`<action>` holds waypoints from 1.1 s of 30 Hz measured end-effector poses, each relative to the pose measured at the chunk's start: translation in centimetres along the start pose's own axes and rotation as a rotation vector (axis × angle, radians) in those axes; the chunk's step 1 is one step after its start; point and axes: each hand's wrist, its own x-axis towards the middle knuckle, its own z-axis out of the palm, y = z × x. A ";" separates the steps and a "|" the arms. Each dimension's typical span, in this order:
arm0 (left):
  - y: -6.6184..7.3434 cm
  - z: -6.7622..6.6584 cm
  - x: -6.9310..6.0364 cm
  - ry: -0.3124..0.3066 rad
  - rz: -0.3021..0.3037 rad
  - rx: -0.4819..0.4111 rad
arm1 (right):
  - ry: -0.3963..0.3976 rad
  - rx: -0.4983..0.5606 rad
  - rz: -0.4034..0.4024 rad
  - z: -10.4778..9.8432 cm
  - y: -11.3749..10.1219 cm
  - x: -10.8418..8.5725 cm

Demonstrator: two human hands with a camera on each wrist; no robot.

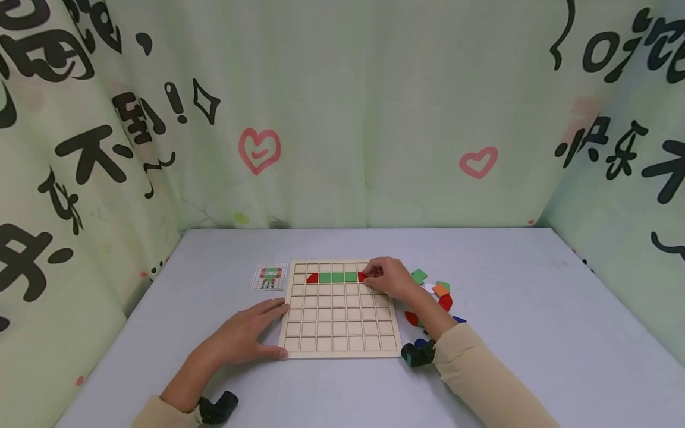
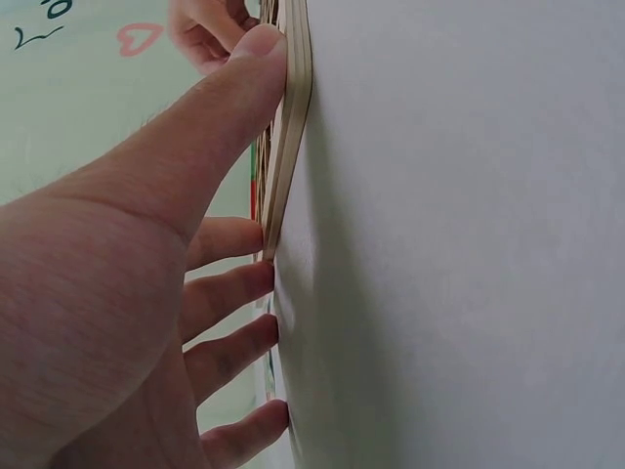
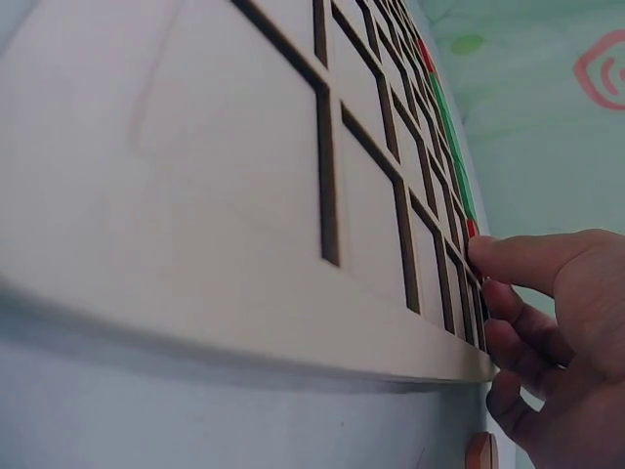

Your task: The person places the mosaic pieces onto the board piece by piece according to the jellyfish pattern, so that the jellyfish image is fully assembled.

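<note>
A wooden grid board point(image 1: 339, 328) lies flat on the table. In one of its upper rows sit a red rounded piece point(image 1: 313, 278), three green squares point(image 1: 338, 277) and a second red piece point(image 1: 361, 277) at the row's right end. My right hand point(image 1: 393, 279) holds that right-hand red piece between curled fingers and thumb, at its cell; the fingertips partly hide it. My left hand point(image 1: 243, 334) has its fingers spread along the board's left edge. In the left wrist view the thumb point(image 2: 220, 107) touches the board's side, near a corner.
Left of the board lies a small picture card point(image 1: 270, 277) with a red and green figure on a grid. Loose coloured pieces, among them an orange one point(image 1: 441, 290) and a red one point(image 1: 445, 302), lie to the right, partly behind the right forearm. A curtain point(image 1: 369, 119) surrounds the table.
</note>
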 end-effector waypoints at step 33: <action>0.2 -0.4 0.0 -0.013 0.005 0.018 | 0.104 -0.074 0.087 -3.9 2.7 -2.6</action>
